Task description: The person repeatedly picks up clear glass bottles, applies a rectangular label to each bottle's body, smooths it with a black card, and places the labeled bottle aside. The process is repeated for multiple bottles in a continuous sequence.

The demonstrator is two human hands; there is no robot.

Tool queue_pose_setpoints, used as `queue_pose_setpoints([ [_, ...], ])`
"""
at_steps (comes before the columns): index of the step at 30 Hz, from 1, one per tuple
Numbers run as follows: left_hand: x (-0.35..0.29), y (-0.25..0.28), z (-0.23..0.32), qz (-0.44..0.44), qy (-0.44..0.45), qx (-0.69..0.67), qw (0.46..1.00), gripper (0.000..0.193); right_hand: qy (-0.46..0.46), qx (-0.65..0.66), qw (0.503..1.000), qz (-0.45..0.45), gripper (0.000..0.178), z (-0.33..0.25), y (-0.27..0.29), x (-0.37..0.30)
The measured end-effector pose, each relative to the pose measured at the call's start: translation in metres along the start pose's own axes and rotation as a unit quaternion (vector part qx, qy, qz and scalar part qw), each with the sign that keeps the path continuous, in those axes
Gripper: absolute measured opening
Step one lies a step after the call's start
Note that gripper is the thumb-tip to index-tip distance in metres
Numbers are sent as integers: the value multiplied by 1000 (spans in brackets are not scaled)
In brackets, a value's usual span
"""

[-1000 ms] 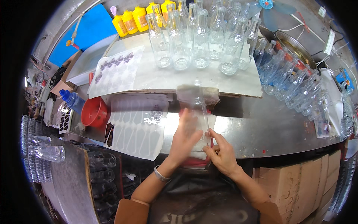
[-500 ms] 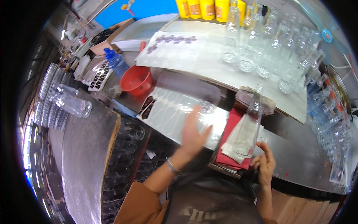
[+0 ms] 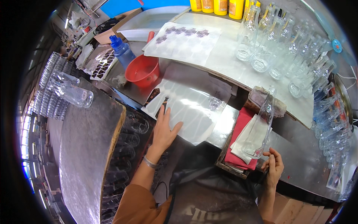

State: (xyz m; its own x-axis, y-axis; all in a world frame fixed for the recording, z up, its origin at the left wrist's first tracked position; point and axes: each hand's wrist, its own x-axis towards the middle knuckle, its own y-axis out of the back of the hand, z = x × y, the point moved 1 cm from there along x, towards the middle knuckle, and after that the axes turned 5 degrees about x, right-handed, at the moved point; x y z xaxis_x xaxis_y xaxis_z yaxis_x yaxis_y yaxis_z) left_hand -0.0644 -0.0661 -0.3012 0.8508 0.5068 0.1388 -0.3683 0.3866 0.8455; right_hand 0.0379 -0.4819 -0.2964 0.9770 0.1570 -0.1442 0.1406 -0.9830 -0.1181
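Note:
My left hand (image 3: 164,128) reaches over a shiny pale decal sheet (image 3: 195,123), fingers stretched out. Its fingertips are at a small dark piece (image 3: 165,100) near the sheet's left edge, beside dark decals (image 3: 152,96). A clear glass bottle (image 3: 259,136) lies tilted on a folded white cloth (image 3: 242,143) and a red cloth (image 3: 234,151) in a shallow wooden box (image 3: 232,171). By the bottle's base is my right hand (image 3: 274,166), fingers curled in; whatever they may hold is hidden.
Clear bottles (image 3: 261,56) stand on the raised white board at the back right, with more along the right edge. A red bowl (image 3: 143,74) and blue squeeze bottle (image 3: 122,52) are behind the sheet. Stacked glassware (image 3: 50,86) is far left. A printed paper (image 3: 182,43) lies at the back.
My left hand has moved left across the decal sheet, from its middle to its left edge. My right hand stays by the bottle's base. The whole view has shifted slightly.

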Motion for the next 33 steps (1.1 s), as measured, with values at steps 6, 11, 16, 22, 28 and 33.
queue_pose_setpoints([
  [6, -21, 20, -49, 32, -96, 187, 977, 66, -4, -4, 1000, 3, 28, -2, 0, 0],
  [11, -22, 11, -63, 136, -106, 131, 976, 28, -8, 4, 1000, -2, 26, 7, 4, -5],
  [16, -25, 26, -56, 137, -9, -107, 985, 7, 24, -17, 999, -32, 41, -5, -2, -10],
  [22, 27, -6, 60, -60, 155, -499, 851, 22, 189, -333, 917, -111, 76, -42, -39, 4],
  [28, 47, -13, 226, -22, -337, -250, 908, 9, 238, -354, 898, -107, 76, -32, -33, 5],
  [33, 22, -30, 235, -14, -476, -69, 876, 17, 202, -325, 913, -139, 74, -29, -29, 8],
])
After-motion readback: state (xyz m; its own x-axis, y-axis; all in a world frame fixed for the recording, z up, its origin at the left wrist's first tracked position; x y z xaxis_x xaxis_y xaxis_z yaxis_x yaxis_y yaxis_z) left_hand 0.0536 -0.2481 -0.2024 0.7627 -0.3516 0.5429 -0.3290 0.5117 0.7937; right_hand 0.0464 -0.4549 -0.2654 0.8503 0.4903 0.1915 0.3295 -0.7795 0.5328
